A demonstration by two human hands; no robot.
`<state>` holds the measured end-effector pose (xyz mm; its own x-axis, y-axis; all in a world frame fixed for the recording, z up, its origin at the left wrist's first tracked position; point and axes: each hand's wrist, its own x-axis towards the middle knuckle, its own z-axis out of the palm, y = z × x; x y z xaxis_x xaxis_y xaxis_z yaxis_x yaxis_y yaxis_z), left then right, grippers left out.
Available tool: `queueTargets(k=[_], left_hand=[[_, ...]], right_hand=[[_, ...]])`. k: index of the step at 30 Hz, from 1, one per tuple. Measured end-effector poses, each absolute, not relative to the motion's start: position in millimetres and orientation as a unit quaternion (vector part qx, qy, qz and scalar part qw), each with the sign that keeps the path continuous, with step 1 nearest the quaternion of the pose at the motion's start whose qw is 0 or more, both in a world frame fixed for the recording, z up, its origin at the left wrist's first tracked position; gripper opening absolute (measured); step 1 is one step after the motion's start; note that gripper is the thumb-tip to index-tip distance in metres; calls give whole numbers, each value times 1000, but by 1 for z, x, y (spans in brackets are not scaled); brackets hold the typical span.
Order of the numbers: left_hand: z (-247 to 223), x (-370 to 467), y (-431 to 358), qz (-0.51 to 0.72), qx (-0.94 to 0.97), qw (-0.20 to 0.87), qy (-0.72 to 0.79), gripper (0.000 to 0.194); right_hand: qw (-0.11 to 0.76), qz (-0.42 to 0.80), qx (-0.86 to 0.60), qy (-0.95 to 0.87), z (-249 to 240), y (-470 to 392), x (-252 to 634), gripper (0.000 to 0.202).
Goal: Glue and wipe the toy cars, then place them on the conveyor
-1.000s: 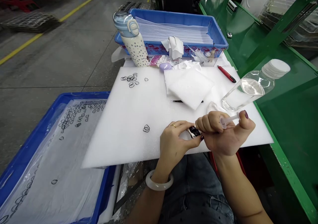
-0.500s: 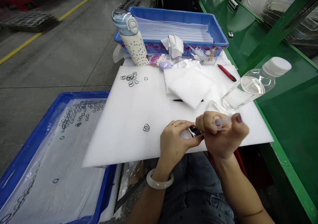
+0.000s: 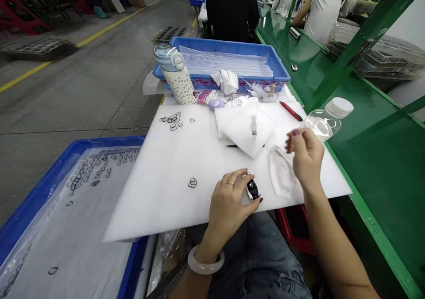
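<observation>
My left hand [image 3: 230,201] grips a small black-and-white toy car [image 3: 253,189] between thumb and fingers at the board's front edge. My right hand [image 3: 307,157] is raised to its right, over a crumpled white cloth [image 3: 282,173] and in front of the clear bottle [image 3: 320,126]. Its fingers are curled in, fingertips slightly blurred; whatever may be between them is hidden. On the stacked white foam sheets [image 3: 232,124] rests a small translucent piece [image 3: 253,125], too indistinct to name. Thin black rings [image 3: 192,182] lie on the white foam board [image 3: 159,193] left of my hands.
More rings [image 3: 172,120] lie at the board's far left. A dotted flask [image 3: 177,80], red pen [image 3: 291,111] and blue bin [image 3: 229,44] stand or lie beyond. At left is a blue tray [image 3: 78,144] holding rings. A green ledge [image 3: 361,148] runs along the right; people sit ahead.
My right hand has moved up and right, away from the toy car; the clear plastic tube is no longer visible in it. A translucent piece now lies on the foam sheets. The view has tilted up.
</observation>
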<state>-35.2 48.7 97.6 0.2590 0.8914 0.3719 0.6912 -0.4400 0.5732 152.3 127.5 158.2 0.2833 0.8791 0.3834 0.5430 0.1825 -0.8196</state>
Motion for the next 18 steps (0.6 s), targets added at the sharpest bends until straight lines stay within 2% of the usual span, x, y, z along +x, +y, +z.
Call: queueTargets(k=[3,5,7,9,11,14,16,18], left_hand=[[100,-32,46,341,777,137,511,51],[103,-36,44,361,771,146,503,52],[104,-51,43,392,751,148,510,40],[103,-74,43,404,706,117,569,21],[100,-101,45,386,649,66,652,19],[93,-130,47,359,617,40,700,20],[88,-138,48,360,619,37,697,18],[84,-138,48,369,618,32,693,19]], right_hand=[[283,56,-717,-635,146,111,164,28],[196,17,-733,-652,136,110,164,26],[222,3,-719,-659,129,110,163,26],[317,3,-694,-646,126,107,167,24],[413,48,-682,-601,124,103,176,24],[510,194,-677,-494,122,96,192,32],[496,239,-687,-474,119,91,203,38],[452,204,-700,-514,114,85,217,39]])
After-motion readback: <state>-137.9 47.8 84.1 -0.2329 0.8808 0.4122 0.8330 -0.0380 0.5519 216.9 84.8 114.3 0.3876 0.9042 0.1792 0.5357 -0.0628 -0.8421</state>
